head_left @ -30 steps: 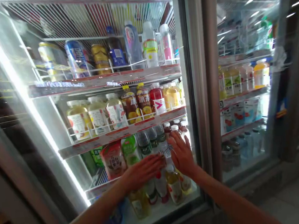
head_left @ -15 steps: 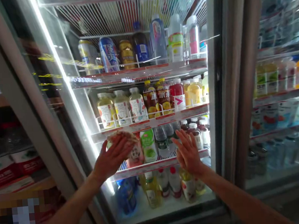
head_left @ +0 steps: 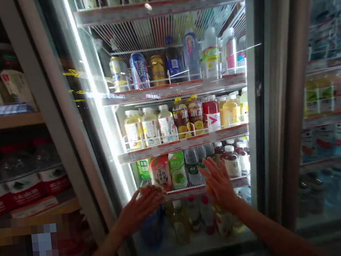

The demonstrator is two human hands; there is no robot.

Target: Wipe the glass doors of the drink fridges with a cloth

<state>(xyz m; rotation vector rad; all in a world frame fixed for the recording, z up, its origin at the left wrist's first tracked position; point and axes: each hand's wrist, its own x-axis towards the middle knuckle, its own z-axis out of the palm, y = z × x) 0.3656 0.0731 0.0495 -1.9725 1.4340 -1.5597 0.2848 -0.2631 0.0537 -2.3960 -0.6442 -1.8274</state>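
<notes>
Left hand: the person's left hand [head_left: 140, 210] lay with fingers outstretched over a cloth; whether they gripped it or only pressed it could not be told.
Cloth: the pale, crumpled cloth [head_left: 162, 192] showed past the fingers, in front of the cooler's lower left.
Right hand: the right hand [head_left: 219, 184] held nothing, its fingers spread towards the pane; contact could not be told.
Glass door: the glass door [head_left: 76, 74] appeared shut, with yellow reflections across its left side.
Progress: the cloth seemed to be in use at the pane; no visible mark parted what was done from what was left.
Low shelf: behind the pane stood a red drink pouch [head_left: 162, 172], a green drink pouch [head_left: 177, 169] and clear water bottles [head_left: 192, 167].
Middle shelf: yellow-capped iced tea bottles [head_left: 182, 121] stood beside a red drink bottle [head_left: 212, 115].
Upper shelf: this bore a blue can [head_left: 139, 71] among other drinks.
</notes>
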